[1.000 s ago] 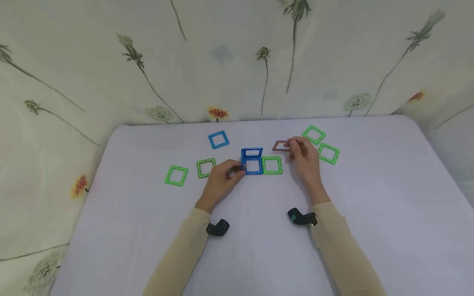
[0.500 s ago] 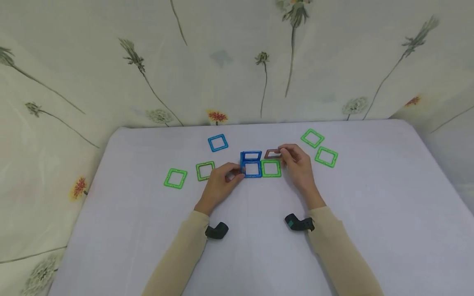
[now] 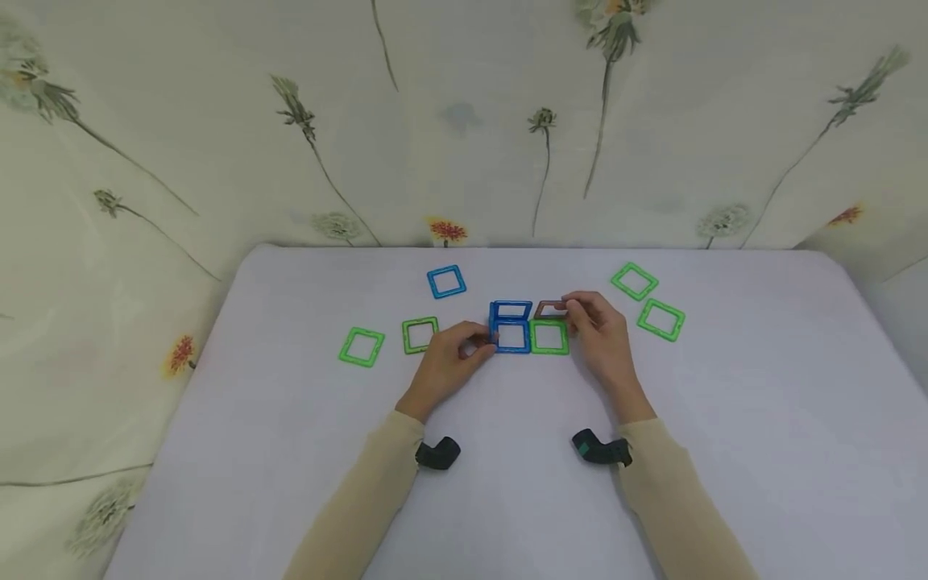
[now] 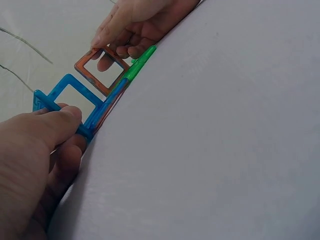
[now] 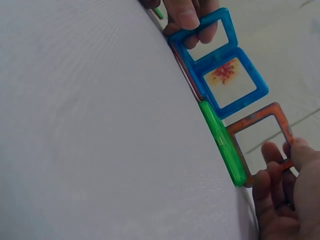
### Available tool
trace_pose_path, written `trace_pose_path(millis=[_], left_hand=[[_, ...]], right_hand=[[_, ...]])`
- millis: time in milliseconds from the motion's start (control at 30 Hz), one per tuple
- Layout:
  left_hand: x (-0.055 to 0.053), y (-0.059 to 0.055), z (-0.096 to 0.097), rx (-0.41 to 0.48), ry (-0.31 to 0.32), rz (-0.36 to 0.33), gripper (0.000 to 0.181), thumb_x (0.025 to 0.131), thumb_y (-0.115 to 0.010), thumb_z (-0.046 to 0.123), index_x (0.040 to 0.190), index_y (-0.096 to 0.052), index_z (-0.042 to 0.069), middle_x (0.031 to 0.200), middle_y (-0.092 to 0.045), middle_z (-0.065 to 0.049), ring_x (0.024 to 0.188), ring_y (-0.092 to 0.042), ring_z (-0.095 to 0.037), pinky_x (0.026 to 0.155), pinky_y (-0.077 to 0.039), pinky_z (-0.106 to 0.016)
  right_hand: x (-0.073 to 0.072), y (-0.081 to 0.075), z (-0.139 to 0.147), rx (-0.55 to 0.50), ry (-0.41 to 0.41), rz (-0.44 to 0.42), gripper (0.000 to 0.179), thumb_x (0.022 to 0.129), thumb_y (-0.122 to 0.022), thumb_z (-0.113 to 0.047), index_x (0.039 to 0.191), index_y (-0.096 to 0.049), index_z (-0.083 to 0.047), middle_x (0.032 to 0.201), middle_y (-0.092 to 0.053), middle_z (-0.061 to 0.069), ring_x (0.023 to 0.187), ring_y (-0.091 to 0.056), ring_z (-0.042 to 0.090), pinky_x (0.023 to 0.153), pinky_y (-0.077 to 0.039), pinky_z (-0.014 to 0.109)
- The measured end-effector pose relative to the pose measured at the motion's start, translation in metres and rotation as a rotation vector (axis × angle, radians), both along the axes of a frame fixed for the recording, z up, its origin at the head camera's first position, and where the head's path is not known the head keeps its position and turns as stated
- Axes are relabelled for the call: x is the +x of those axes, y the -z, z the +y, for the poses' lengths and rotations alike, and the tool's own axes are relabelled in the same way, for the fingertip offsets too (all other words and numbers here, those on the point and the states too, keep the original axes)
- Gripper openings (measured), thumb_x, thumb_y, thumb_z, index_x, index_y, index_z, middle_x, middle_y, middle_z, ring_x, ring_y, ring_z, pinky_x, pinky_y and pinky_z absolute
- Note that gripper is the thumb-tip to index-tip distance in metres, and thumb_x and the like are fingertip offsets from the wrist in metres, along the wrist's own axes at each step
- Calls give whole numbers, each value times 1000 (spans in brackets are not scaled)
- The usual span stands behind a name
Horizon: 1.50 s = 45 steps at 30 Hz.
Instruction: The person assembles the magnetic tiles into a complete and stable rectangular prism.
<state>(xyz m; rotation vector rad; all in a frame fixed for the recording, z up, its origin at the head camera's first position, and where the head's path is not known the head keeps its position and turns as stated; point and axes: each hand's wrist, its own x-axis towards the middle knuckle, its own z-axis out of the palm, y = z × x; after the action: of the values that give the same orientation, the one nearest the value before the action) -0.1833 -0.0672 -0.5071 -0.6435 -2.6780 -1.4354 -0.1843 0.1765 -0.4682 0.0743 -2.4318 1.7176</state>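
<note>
My left hand (image 3: pixel 453 358) pinches an upright blue magnetic tile (image 5: pixel 230 27) at the left side of a small build. A second blue tile (image 5: pixel 244 104) stands along the back edge of a flat blue tile (image 3: pixel 513 350). Beside that flat tile, on its right, lies a green tile (image 5: pixel 222 142). Thumb and fingers of my right hand (image 3: pixel 607 342) grip an orange-brown square tile (image 4: pixel 90 78), held upright with its lower edge at the green tile's back edge. A thin reddish edge shows beneath the flat blue tile in both wrist views.
Left of the build lie a green tile (image 3: pixel 344 345), another green-edged tile (image 3: pixel 406 338) and, farther back, a blue tile (image 3: pixel 433 287). Two green tiles (image 3: pixel 617 279) lie back right on the white table (image 3: pixel 507 499). A flowered cloth (image 3: pixel 493 177) hangs behind.
My right hand has brought the orange-brown tile leftward and down to the green tile's back edge. My left hand keeps its hold on the blue tile. The head view has shifted slightly.
</note>
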Motion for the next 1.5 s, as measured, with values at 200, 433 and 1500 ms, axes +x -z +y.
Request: trace_pose_path(millis=[200,433,1500], left_hand=[[-1,-1,3,-2,5,-6,21,89,-65,26,110,-65,19,104,-67,6,93,-59,-4,70,-49,-18],[1,-4,3,-25,-9,-23,23,90,-65,26,111,-65,19,106,-68,6,93,-59,-5,71,-49,-18],[2,-3,2,-38,-18,-9,23,89,-65,26,111,-65,18,103,-68,6,92,-60,-4,72,-50,-19]], right_hand=[[2,-1,-1,34,-3,-18,28,98,-50,-25,116,-59,-6,111,-66,15,89,-54,22,66,-42,13],[1,0,-3,68,15,-39,29,98,-49,-30,117,-59,-9,113,-66,10,102,-54,8,80,-40,14],[-11,26,7,116,21,-61,33,94,-49,-48,116,-60,-25,90,-59,7,76,-50,15,58,-41,19]])
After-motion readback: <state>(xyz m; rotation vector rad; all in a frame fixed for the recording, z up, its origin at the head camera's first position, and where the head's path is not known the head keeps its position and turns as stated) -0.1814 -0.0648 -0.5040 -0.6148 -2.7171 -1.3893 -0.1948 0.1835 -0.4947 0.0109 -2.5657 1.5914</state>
